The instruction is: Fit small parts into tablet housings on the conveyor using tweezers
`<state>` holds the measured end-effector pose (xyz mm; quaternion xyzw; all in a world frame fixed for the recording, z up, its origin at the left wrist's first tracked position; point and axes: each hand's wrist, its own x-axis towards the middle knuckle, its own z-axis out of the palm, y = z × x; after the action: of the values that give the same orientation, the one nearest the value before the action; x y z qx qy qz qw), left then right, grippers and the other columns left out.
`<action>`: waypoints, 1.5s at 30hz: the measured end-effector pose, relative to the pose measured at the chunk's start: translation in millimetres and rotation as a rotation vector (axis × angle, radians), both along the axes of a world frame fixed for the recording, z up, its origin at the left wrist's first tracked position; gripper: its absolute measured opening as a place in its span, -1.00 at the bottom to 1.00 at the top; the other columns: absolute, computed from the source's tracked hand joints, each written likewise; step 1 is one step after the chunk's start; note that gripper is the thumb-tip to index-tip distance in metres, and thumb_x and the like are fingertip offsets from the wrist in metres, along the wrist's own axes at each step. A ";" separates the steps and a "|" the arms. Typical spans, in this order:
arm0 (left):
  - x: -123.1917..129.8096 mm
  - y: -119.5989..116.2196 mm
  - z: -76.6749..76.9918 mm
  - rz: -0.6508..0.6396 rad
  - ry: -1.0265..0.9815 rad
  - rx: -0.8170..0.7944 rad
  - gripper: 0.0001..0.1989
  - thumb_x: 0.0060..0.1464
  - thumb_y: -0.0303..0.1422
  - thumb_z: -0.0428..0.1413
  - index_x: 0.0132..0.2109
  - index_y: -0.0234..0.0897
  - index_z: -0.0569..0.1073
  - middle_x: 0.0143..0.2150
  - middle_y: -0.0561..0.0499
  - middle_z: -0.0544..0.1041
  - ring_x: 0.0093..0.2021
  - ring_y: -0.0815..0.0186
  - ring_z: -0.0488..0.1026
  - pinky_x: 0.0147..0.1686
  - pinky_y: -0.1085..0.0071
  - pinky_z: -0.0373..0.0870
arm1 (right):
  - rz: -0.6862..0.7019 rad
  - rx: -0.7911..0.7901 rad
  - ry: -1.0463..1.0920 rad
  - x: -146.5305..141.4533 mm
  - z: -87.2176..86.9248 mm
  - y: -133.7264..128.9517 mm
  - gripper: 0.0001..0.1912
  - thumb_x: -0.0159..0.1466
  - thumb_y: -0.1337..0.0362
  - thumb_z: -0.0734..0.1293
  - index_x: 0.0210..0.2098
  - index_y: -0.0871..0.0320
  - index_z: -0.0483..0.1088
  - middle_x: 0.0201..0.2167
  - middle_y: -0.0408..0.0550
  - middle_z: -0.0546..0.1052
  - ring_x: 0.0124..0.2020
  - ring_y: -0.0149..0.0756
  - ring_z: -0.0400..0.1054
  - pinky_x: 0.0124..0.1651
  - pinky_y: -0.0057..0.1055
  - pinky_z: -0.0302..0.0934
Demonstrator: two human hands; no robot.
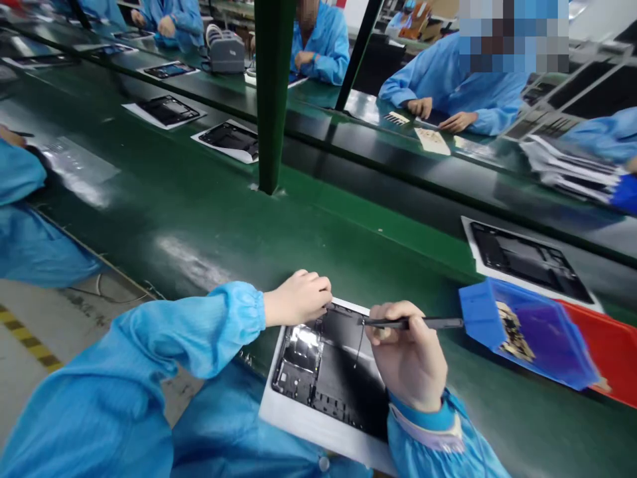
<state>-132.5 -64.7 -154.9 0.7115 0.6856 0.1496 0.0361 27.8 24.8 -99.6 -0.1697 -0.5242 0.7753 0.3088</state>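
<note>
The left hand (298,297) pinned the open chassis (328,372) at the table's near edge; the right hand (408,358), grip clamped on tweezers (413,323), steadied a thin cable (359,342).

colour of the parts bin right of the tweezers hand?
Blue plastic bin, a red one behind it; head view.

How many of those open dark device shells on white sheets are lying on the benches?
About 7: one under the hands, one beside the blue bin, two near the post, three farther back. More may be hidden.
</note>
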 end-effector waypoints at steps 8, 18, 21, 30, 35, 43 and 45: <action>-17.2 6.9 -13.6 -0.184 -0.043 0.159 -0.87 0.15 -0.42 -0.03 -0.30 -0.32 0.40 -0.24 0.01 0.49 -0.27 0.32 0.37 -0.19 0.33 0.19 | -0.195 -0.034 -0.023 -13.5 -45.0 10.3 -0.84 0.18 0.16 0.35 -0.40 0.11 0.48 -0.61 -0.18 0.42 -0.57 -0.46 0.29 -0.50 -0.53 0.18; -34.1 -9.1 -11.5 -0.220 -0.268 0.242 -0.92 0.16 -0.46 0.01 -0.26 -0.27 0.40 -0.38 0.11 0.52 -0.33 0.37 0.32 -0.17 0.36 0.21 | -0.246 0.178 -0.324 -9.6 -65.5 9.2 -0.89 0.24 0.24 0.31 -0.38 0.12 0.43 -0.63 -0.22 0.38 -0.60 -0.43 0.27 -0.50 -0.47 0.19; -41.2 -14.7 -9.1 -0.211 -0.283 0.202 -0.92 0.15 -0.47 0.04 -0.24 -0.25 0.42 -0.33 0.13 0.53 -0.29 0.36 0.33 -0.11 0.32 0.19 | -0.222 0.260 -0.423 -7.8 -67.4 8.6 -0.87 0.25 0.25 0.29 -0.39 0.13 0.41 -0.60 -0.20 0.41 -0.59 -0.44 0.29 -0.49 -0.47 0.20; -49.7 -20.1 -5.3 -0.159 -0.214 0.141 -0.84 0.19 -0.49 0.01 -0.28 -0.22 0.47 -0.35 0.12 0.53 -0.30 0.36 0.32 -0.02 0.25 0.15 | -0.091 0.427 -0.592 -20.6 -55.1 3.6 -0.93 0.24 0.31 0.28 -0.38 0.12 0.35 -0.54 -0.20 0.43 -0.56 -0.46 0.37 -0.45 -0.52 0.29; -49.9 -20.6 -8.3 -0.129 -0.297 0.049 -0.83 0.22 -0.40 0.00 -0.31 -0.23 0.46 -0.37 0.10 0.47 -0.29 0.38 0.32 0.05 0.24 0.11 | -0.095 0.479 -0.645 -21.0 -56.8 1.9 -0.89 0.22 0.33 0.29 -0.45 0.13 0.35 -0.56 -0.19 0.44 -0.55 -0.43 0.40 -0.45 -0.49 0.30; -49.7 -20.4 -9.5 -0.139 -0.370 -0.058 -0.79 0.23 -0.34 -0.02 -0.34 -0.22 0.44 -0.40 0.12 0.41 -0.32 0.40 0.31 0.09 0.24 0.05 | -0.056 0.425 -0.701 -23.4 -56.8 2.0 -0.85 0.22 0.28 0.29 -0.48 0.13 0.33 -0.57 -0.17 0.46 -0.56 -0.39 0.39 -0.48 -0.45 0.30; -49.6 -20.2 -8.9 -0.140 -0.367 -0.067 -0.79 0.22 -0.34 -0.02 -0.36 -0.23 0.43 -0.41 0.11 0.40 -0.34 0.40 0.30 0.09 0.23 0.05 | -0.053 0.420 -0.709 -23.6 -57.0 2.3 -0.85 0.22 0.27 0.29 -0.48 0.13 0.34 -0.56 -0.16 0.46 -0.55 -0.39 0.39 -0.47 -0.44 0.31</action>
<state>-182.1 -85.0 -163.8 0.7166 0.6210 0.2510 0.1944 4.2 27.1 -156.6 -0.3729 -0.7403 0.5370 0.1568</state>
